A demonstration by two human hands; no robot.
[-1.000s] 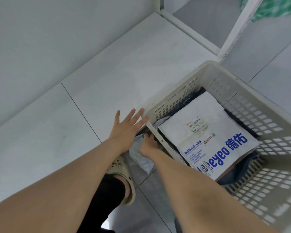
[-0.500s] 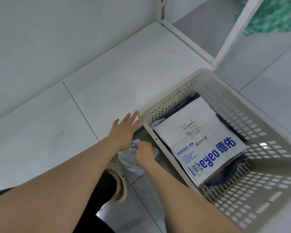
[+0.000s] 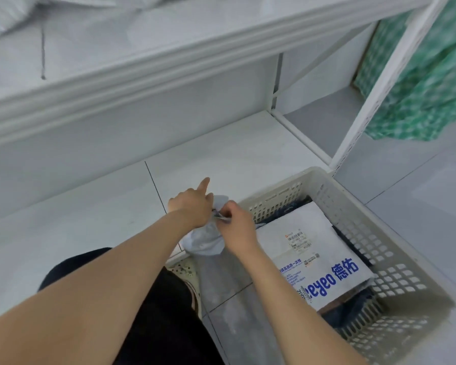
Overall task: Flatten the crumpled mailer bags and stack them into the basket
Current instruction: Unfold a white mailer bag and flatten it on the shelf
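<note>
left hand [image 3: 192, 206] and right hand [image 3: 238, 227] are pinching the crumpled bag [image 3: 206, 241] beside the basket [image 3: 279, 189]; i'd be pulling edges apart before pressing flat

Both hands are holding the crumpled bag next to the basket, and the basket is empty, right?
Not quite. The left hand and right hand do hold the crumpled bag next to the basket, but the basket is not empty. The head view shows a flat white mailer with blue lettering lying in it.
</note>
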